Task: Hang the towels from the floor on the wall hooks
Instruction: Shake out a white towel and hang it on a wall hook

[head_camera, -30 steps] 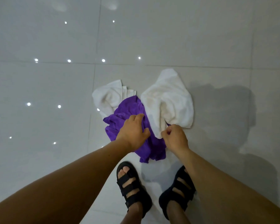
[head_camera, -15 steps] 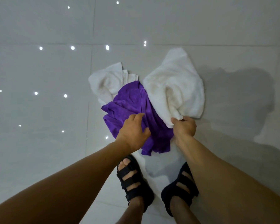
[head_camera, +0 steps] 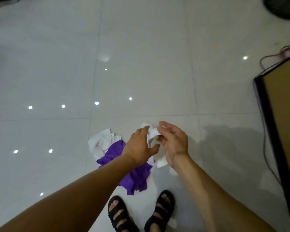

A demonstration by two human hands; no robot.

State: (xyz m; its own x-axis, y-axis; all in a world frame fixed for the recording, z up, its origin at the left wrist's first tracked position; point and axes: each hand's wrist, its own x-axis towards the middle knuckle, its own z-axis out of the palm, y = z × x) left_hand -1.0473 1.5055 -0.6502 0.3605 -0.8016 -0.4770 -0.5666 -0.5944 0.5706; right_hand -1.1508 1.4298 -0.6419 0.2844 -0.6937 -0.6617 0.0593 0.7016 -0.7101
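On the pale tiled floor (head_camera: 141, 64), at the 6 o'clock side of the view, a person stands in black sandals (head_camera: 159, 212) with both arms stretched forward. The right grip (head_camera: 172, 144) is clamped on a white towel (head_camera: 153, 132): its fingers curl round a bunched fold, which sits at the grip's 10 o'clock. The rest of that towel hangs down to the grip's 7 o'clock, beside the wrist; whether its end touches the floor cannot be told. The left grip (head_camera: 141, 146) is just beside it, at its 9 o'clock. Its fingers are stretched out and spread apart from the thumb, with the fingertips touching the same fold at the left grip's 1 o'clock.

A purple towel (head_camera: 136, 180) lies crumpled on the floor under the left forearm, at 6 o'clock of the left grip. A second white towel (head_camera: 100, 141) lies touching it at the purple one's 10 o'clock, well to the 9 o'clock side of the left grip.

At 3 o'clock of the view stands a brown board (head_camera: 285, 118) with a black edge, a thin cable (head_camera: 264, 148) running along it.
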